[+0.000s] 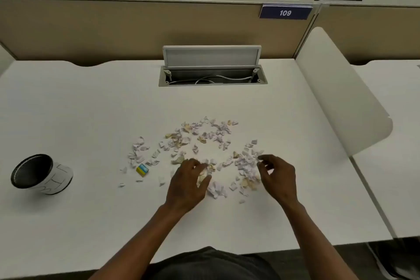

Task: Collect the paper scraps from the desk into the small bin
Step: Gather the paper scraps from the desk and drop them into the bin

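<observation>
Paper scraps (200,141) lie scattered mid-surface (91,102). The left hand (188,184) curls around several scraps; the right hand (278,177) hovers, fingers loosely bent, holding nothing. The small bin (41,175) stands far left.

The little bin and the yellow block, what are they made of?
The small bin looks like smooth plastic or coated card: white outside with thin lines, dark inside with a black rim. The yellow block with its blue top could be an eraser or small carton; too small to tell.
</observation>
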